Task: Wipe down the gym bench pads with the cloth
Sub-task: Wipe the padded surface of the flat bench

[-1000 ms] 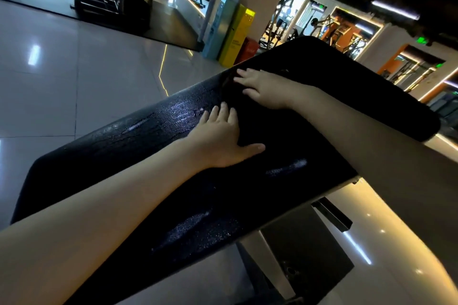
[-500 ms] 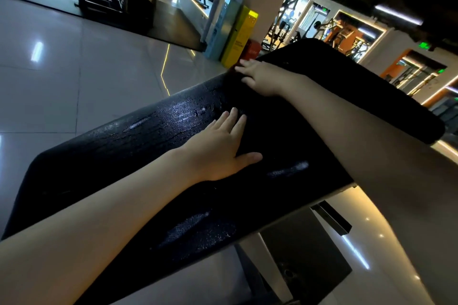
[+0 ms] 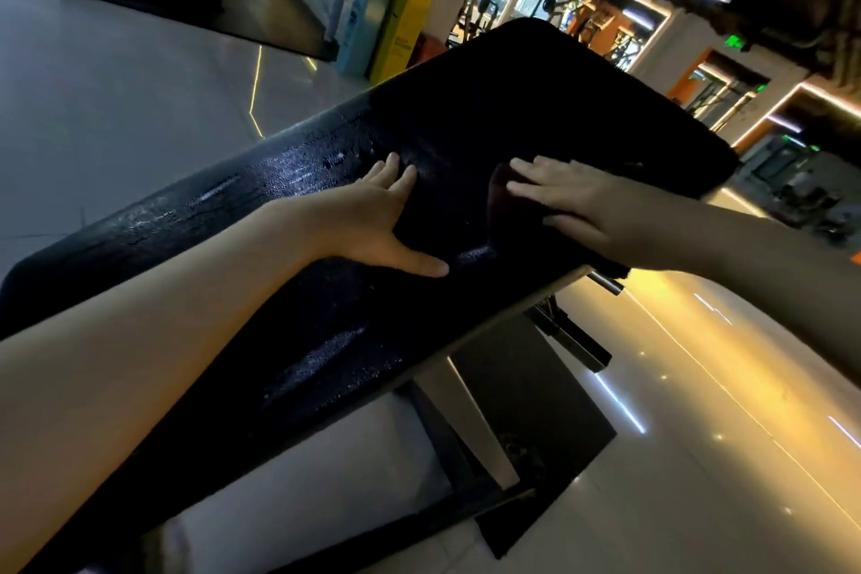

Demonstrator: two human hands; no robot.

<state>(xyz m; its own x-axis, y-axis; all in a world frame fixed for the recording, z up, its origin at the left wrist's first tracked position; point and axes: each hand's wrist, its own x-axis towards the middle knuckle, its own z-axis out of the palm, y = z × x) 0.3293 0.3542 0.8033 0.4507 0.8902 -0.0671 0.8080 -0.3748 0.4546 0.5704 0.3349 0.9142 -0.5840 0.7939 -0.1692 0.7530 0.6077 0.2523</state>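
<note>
A long black bench pad (image 3: 261, 200) runs from the lower left to the upper right, its worn surface shining in patches. My left hand (image 3: 372, 219) lies flat on the pad's middle, fingers straight and thumb spread. My right hand (image 3: 573, 205) presses flat on a dark cloth (image 3: 501, 196) near the pad's right edge. The cloth is nearly the pad's colour, and only its folded left edge shows beside my fingertips.
The bench's metal frame (image 3: 470, 433) and a dark floor mat (image 3: 536, 429) sit below the pad. Glossy tiled floor (image 3: 116, 98) spreads to the left and right. A yellow box (image 3: 405, 19) stands by a pillar behind the bench, with gym machines (image 3: 573, 9) further back.
My right hand has slid with the cloth from the pad's far left edge across to its near right edge. My left hand has kept its place on the pad.
</note>
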